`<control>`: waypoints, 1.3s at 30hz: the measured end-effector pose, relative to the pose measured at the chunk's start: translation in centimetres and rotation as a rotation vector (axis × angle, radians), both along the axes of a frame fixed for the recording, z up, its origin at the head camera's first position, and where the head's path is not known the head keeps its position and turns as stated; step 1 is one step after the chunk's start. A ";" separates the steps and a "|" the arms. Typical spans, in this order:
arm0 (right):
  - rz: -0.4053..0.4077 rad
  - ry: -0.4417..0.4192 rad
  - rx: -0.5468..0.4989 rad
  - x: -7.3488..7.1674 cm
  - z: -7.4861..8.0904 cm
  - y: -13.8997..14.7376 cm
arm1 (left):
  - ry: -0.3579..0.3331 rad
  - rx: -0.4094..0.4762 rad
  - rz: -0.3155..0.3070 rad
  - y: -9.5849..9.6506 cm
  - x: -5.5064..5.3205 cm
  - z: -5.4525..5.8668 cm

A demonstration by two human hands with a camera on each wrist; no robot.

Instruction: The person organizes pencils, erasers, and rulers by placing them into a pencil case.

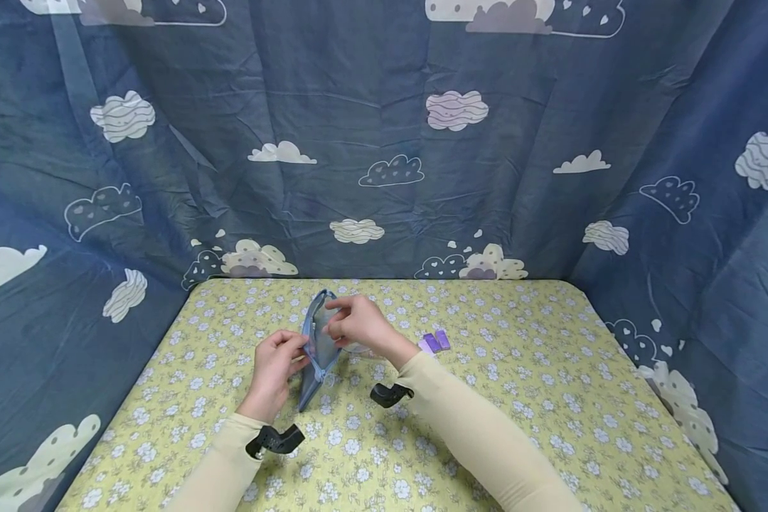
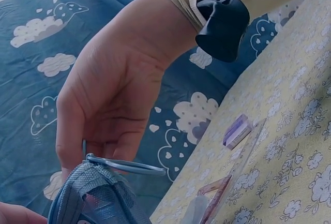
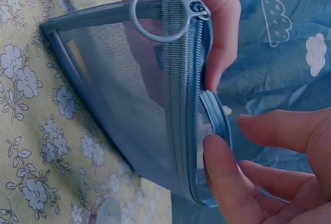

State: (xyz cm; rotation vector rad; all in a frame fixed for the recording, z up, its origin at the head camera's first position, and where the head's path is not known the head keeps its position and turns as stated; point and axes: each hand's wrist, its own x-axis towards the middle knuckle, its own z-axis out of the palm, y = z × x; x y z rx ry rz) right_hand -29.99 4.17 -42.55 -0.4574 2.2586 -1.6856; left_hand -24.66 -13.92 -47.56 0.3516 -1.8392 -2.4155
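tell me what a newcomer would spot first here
Probably the open blue pouch, left of centre over the flowered table, with the left hand gripping its edge and the right hand at its mouth. Next, the cloud-print curtain behind, then the small purple blocks right of the hands.

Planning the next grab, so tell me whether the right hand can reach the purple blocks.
Probably yes: the purple blocks lie uncovered on the table, though the right hand is at the open pouch.

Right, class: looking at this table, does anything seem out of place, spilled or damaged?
Nothing stands out. The blue mesh zip pouch gapes open, but the left hand holds it; the small purple blocks lie on the floral tablecloth.
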 end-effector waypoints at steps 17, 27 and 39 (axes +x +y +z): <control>-0.017 0.023 0.032 -1.4 1.2 2.1 | 0.009 0.008 -0.001 -0.2 0.0 0.6; -0.046 0.058 0.063 -1.8 1.8 3.3 | 0.001 0.013 0.008 -0.4 -0.1 0.4; -0.058 0.019 0.042 -2.5 0.6 4.9 | -0.003 0.016 -0.010 -0.4 0.3 -0.1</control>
